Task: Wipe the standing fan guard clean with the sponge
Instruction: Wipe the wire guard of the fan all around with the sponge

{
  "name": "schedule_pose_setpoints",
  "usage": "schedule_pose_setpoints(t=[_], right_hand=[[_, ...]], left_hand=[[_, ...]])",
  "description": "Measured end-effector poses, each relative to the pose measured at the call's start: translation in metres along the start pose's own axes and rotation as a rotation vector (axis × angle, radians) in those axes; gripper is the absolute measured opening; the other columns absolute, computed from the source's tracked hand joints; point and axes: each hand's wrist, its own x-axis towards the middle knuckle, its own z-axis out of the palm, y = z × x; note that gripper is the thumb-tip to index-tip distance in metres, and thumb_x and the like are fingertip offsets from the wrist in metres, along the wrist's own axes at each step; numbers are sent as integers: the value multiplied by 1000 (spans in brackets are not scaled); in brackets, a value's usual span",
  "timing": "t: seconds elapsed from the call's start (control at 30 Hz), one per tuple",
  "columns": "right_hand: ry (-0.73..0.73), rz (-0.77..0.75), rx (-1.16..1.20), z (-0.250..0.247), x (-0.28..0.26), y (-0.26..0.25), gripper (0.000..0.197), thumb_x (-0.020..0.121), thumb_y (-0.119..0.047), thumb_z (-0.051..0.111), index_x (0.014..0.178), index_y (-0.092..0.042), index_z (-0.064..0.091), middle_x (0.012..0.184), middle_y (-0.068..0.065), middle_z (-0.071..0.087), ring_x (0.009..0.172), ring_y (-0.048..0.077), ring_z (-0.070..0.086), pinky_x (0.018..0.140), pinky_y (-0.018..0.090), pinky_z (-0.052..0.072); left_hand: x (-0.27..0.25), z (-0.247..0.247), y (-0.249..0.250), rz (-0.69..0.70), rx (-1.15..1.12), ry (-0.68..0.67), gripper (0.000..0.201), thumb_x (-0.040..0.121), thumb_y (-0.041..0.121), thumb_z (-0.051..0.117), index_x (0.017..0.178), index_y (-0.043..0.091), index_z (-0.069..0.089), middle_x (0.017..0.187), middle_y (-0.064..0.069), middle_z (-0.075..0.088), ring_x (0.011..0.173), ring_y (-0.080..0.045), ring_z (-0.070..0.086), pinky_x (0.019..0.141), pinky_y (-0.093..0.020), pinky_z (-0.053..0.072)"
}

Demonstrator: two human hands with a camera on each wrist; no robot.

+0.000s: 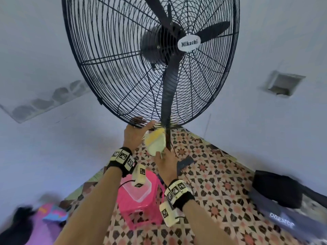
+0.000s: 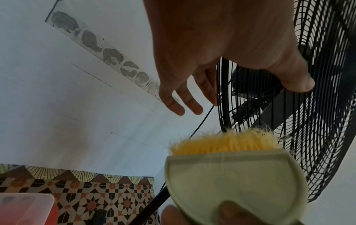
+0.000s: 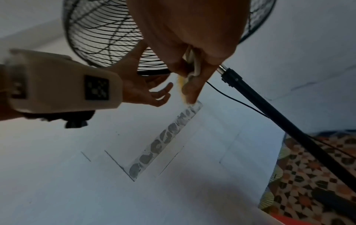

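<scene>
The black wire fan guard fills the upper head view, with dark blades and a white "Mikachi" badge behind it. My left hand reaches its bottom rim: the thumb lies on the front wires, the fairly straight fingers pass behind. My right hand grips the sponge, a pale green pad with yellow bristles. The bristles point up, just under the rim and beside the fan pole. In the right wrist view the fingers pinch the pad's edge.
Below my forearms stands a pink plastic stool with a translucent container on top. A dark bag lies at the right on the patterned floor. A black cord hangs by the pole. White walls meet behind the fan.
</scene>
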Motion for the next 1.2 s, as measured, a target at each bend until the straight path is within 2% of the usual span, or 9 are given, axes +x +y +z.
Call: schedule_pose_setpoints(t=[0.27,0.37,0.53,0.7,0.8,0.9,1.03,1.13,1.2], right_hand=[[481,-151,236,-49,-9,-41,16,107,-19,54,112,-8,65,81,-8,68,65,8,67,55,25,57],[437,-162,208,-50,-13,-34,9,106,-15,56,104,-10,64,79,4,71,66,15,66,52,22,54],[145,-67,82,-25,-16,-25,27,106,-23,51,87,-4,58,63,-11,50,54,-4,52,47,14,27],[392,-79,176,-36,-15,-42,15,106,-12,56,98,-3,65,76,-9,65,60,-9,58,50,9,40],[247,-39,219,-34,-28,-43,14,105,-3,54,92,-3,61,72,-17,59,62,-18,60,49,2,40],[145,-21,126,-33,-20,-41,23,105,-5,54,82,-9,50,59,-18,44,53,-16,56,41,6,36],[310,-88,195,-44,-7,-37,18,109,-28,50,97,-17,58,81,-17,68,71,3,71,52,32,59],[382,-141,258,-52,-13,-39,20,107,-21,53,104,-41,56,82,-25,66,71,17,68,55,35,55],[318,-159,203,-48,-15,-36,22,105,-15,55,94,-35,54,70,-13,61,60,15,62,46,33,52]], left_hand=[[-4,2,1,-16,-31,-5,57,72,67,82,98,17,72,95,6,75,92,-9,67,83,-29,50],[-5,7,-4,-19,-23,10,59,71,73,80,97,20,70,93,6,74,89,-10,66,84,-33,51],[-6,6,3,-19,-8,13,59,75,66,80,95,11,69,83,6,72,74,-1,62,69,-23,45],[-2,6,4,-8,-17,9,63,73,68,82,92,9,67,85,2,73,79,-12,65,73,-26,49],[-5,8,2,-25,-36,-1,61,75,64,83,97,10,66,89,3,72,72,2,66,63,-18,52],[-4,9,-2,-10,-20,25,65,68,78,79,90,18,66,86,5,73,79,-9,67,73,-28,51],[-1,6,0,3,-31,10,54,70,74,81,73,28,52,70,13,60,69,-9,57,69,-24,41],[-2,7,1,2,-50,16,62,66,77,81,84,20,63,82,9,70,79,-11,65,75,-26,47],[-2,9,-5,-2,-63,28,73,63,79,80,96,16,67,91,3,73,90,-17,68,83,-34,53]])
